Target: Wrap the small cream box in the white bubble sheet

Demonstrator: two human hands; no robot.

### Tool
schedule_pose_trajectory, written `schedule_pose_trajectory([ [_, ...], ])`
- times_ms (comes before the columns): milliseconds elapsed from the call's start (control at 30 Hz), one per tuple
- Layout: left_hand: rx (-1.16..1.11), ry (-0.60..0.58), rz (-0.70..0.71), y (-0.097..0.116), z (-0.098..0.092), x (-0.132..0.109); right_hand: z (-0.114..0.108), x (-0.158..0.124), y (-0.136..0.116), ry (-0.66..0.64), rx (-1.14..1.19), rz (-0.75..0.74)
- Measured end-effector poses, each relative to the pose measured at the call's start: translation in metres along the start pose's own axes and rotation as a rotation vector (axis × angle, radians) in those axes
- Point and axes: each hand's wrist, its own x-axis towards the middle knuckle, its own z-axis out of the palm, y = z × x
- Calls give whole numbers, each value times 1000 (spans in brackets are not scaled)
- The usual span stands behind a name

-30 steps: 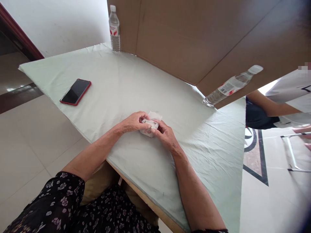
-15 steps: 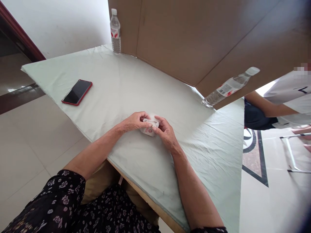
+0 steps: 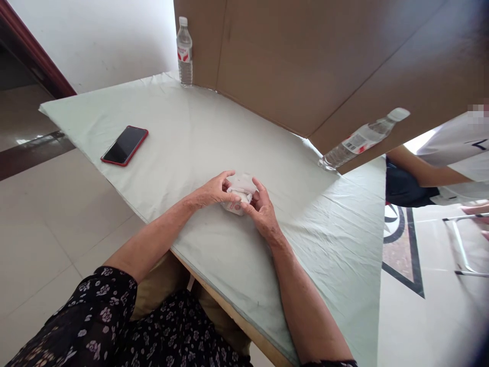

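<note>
A small white packet with red print [image 3: 234, 206] rests on the pale green cloth near the table's front edge. Its top is parted, and a whitish flap stands up at the back. From the left side my left hand [image 3: 216, 188] grips it, thumb across the top and index finger raised behind. My right hand [image 3: 263, 211] holds the opposite side, with its thumb at the front corner and its index finger lifted. What lies inside the packet is too small to make out.
A phone in a red case [image 3: 125, 146] lies to the left. One water bottle [image 3: 185, 53] stands at the back, and another bottle [image 3: 362, 138] leans against a brown cardboard panel [image 3: 275, 66]. A person's forearm [image 3: 424, 168] shows beyond the table's right edge.
The packet's back flap has lifted and opened wider. The index fingers of both hands have spread upward and away from it, while the thumbs stay on the front.
</note>
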Motion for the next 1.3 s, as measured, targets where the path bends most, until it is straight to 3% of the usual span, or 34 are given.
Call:
schedule_pose_trajectory([
  [167,-6,-81,21,4,0,-2,-1,1,3,17,16,13],
  [533,4,-127,64,12,0,-7,-5,7,-4,3,67,92],
  [833,-30,-129,41,9,-1,-4,-8,55,-16,66,67,200],
  [1167,6,-91,56,7,-2,0,-6,54,-30,75,-32,42],
  [1300,87,-4,73,4,-2,2,-1,51,-22,158,-183,-116],
])
